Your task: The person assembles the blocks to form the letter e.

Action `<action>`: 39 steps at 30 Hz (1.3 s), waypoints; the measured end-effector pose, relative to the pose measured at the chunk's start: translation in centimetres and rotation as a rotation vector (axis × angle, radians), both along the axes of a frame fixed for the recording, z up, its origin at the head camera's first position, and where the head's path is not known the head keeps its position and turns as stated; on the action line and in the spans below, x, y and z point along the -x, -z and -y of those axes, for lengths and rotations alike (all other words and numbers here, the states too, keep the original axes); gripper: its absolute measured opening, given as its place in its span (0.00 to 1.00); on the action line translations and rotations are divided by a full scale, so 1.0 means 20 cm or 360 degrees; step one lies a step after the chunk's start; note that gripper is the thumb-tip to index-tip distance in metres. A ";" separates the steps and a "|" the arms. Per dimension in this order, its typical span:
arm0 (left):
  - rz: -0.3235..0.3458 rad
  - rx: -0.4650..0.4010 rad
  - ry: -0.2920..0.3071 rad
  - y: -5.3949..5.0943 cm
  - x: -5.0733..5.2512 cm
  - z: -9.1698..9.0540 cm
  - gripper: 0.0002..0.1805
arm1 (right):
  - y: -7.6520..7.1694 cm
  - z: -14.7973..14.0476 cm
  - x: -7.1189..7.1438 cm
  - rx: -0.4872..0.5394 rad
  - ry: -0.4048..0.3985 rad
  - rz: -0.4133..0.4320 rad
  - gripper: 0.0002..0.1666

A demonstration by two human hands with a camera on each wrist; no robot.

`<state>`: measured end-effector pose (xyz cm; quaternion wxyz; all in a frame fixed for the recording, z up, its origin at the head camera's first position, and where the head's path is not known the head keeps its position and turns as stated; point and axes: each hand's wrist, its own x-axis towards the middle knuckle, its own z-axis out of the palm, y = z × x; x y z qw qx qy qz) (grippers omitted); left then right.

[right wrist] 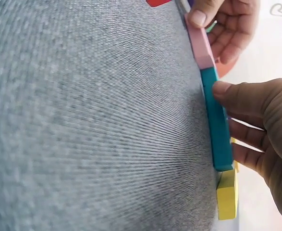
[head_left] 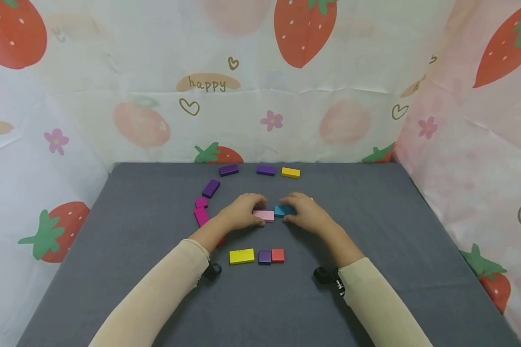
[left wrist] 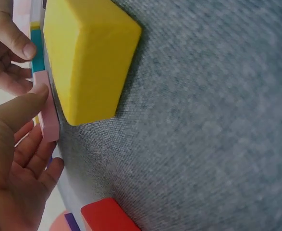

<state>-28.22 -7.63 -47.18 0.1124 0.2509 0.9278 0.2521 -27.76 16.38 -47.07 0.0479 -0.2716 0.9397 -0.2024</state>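
Note:
In the head view, my left hand (head_left: 241,212) pinches a pink block (head_left: 266,216) between thumb and fingers, over the middle of the grey cloth. To its right, a blue-teal block (head_left: 282,210) is held by my right hand (head_left: 309,215), thumb on the near side and fingers behind. The two blocks meet end to end, as the right wrist view shows with the teal block (right wrist: 216,120) against the pink block (right wrist: 200,43). Part of the teal block is hidden by the right hand in the head view.
Purple blocks (head_left: 228,169) and a yellow block (head_left: 291,172) lie at the back. Magenta blocks (head_left: 201,216) curve down the left, toward a mostly hidden red block (head_left: 221,241). Nearer lie a yellow block (head_left: 241,256), a small purple block (head_left: 265,257) and a small red block (head_left: 278,255).

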 end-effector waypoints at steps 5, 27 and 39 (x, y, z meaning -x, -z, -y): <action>-0.0010 -0.0056 0.0035 0.02 0.02 -0.01 0.29 | 0.02 0.01 0.00 -0.0020 0.0006 -0.0009 0.25; -0.0045 -0.0022 0.0076 0.01 0.02 -0.07 0.21 | 0.06 0.01 0.01 0.0068 0.0061 -0.0016 0.20; -0.0040 0.0024 0.0029 -0.01 0.06 -0.06 0.18 | 0.04 0.01 -0.01 0.0096 0.0063 -0.0013 0.20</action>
